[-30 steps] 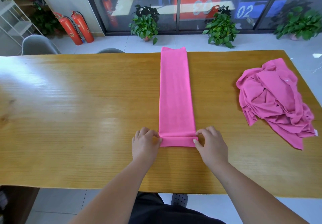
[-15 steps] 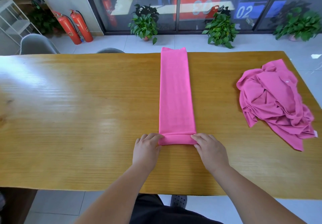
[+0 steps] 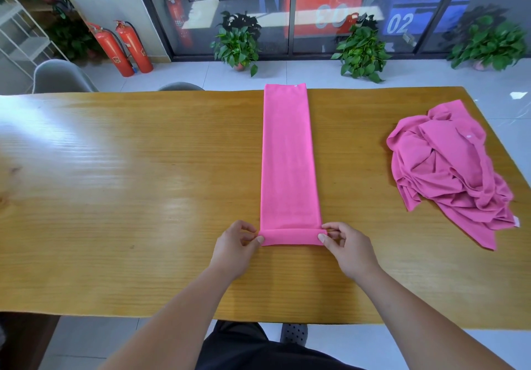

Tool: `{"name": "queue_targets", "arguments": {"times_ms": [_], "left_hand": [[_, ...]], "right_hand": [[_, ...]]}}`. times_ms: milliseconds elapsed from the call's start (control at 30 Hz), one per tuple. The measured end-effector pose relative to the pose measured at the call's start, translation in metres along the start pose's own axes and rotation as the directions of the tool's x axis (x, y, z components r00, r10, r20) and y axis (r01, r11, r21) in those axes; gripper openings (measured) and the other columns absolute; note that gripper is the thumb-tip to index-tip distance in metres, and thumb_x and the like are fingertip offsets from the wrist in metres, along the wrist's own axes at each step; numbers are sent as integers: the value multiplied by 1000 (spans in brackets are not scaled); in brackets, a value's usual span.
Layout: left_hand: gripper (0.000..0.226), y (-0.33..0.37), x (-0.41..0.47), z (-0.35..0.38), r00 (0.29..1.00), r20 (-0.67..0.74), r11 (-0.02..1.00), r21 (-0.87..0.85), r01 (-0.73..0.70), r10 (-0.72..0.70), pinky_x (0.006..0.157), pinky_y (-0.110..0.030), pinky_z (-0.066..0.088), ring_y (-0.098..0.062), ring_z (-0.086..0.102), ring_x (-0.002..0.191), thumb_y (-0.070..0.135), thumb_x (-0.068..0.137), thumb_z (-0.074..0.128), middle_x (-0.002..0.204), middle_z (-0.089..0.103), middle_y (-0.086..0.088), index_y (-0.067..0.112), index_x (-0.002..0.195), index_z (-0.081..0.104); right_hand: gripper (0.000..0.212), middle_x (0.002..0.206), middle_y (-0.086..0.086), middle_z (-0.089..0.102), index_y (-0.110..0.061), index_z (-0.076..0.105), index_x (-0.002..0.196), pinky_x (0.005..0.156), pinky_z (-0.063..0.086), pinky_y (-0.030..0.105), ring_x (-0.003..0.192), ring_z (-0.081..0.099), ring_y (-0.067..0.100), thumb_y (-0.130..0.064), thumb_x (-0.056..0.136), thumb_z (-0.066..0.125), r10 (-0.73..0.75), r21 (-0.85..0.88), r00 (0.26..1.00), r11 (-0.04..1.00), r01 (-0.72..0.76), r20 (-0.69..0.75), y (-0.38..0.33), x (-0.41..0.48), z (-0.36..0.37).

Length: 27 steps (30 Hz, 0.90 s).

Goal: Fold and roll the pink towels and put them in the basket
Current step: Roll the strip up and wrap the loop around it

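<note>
A wide stretch of the wooden table [image 3: 115, 197] is showing at left, well apart from the work. Just right of it, the left hand [image 3: 235, 244] is pinching the left end of the roll [image 3: 290, 237] between thumb and curled fingers. Half a second ago it was lying flatter over the cloth and pushing. The roll is now looking a turn thicker than a second ago, which suggests the rolling of this towel is only just getting going.

The pink towel [image 3: 288, 154], folded into a narrow strip, is running from the roll away to the table's far edge. Its far end seems to be reaching or slightly overhanging that edge, though the angle is making this hard to judge. The right hand [image 3: 349, 247] is pinching the roll's right end in the same way.

The strip ahead is lying straight, giving the roll a free lane toward the far side. At right, a crumpled heap of pink towels [image 3: 448, 168] is waiting near the table's right edge, apart from the strip. The basket is not appearing in view.
</note>
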State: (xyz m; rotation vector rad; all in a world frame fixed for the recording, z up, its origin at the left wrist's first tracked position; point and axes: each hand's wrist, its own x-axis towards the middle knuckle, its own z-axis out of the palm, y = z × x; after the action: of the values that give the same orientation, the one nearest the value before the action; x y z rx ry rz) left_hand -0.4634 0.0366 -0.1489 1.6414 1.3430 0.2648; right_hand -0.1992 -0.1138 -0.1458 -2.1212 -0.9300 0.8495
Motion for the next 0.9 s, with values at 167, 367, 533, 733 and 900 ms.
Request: {"name": "queue_targets", "arguments": {"times_ms": [167, 367, 533, 733, 900], "left_hand": [[15, 13, 9, 6, 984, -108, 956, 272, -111, 145, 77, -31, 48, -10, 58, 96, 43, 93, 76, 107, 58, 19, 39, 99, 63], [30, 7, 12, 20, 836, -10, 607, 692, -390, 548, 74, -33, 43, -17, 52, 89, 2, 86, 74, 103, 61, 17, 30, 95, 72], [20, 1, 1, 15, 843, -22, 641, 660, -391, 537, 82, -33, 47, -15, 59, 97, 26, 97, 68, 111, 67, 19, 31, 116, 67], [43, 15, 5, 10, 929, -22, 761, 581, -290, 371, 93, -33, 43, -13, 58, 110, 34, 92, 78, 116, 68, 21, 35, 130, 57], [34, 17, 9, 3, 984, -15, 945, 283, -164, 176, 86, -34, 51, -3, 58, 95, 39, 98, 73, 117, 64, 28, 40, 127, 54]], "right_hand": [[17, 108, -23, 52, -46, 63, 113, 63, 55, 30, 80, 59, 0, -51, 97, 70, -121, -326, 987, 942, 81, -105, -10, 4, 1], [27, 109, -15, 64, -26, 77, 108, 63, 55, 31, 91, 58, 13, -12, 87, 85, -492, -653, 869, 674, 346, -47, 4, 13, 19], [44, 144, -16, 56, -25, 61, 147, 80, 58, 34, 109, 60, 14, -33, 104, 63, -505, -692, 862, 608, 388, 39, 22, 3, 16], [44, 141, -25, 54, -34, 59, 148, 84, 56, 27, 114, 60, 7, -34, 104, 64, -359, -633, 931, 706, 318, 68, 7, 14, 11], [41, 123, -27, 59, -42, 58, 146, 70, 49, 20, 82, 59, 1, -40, 105, 62, -182, -366, 980, 910, 197, 77, -8, 17, -3]]}}
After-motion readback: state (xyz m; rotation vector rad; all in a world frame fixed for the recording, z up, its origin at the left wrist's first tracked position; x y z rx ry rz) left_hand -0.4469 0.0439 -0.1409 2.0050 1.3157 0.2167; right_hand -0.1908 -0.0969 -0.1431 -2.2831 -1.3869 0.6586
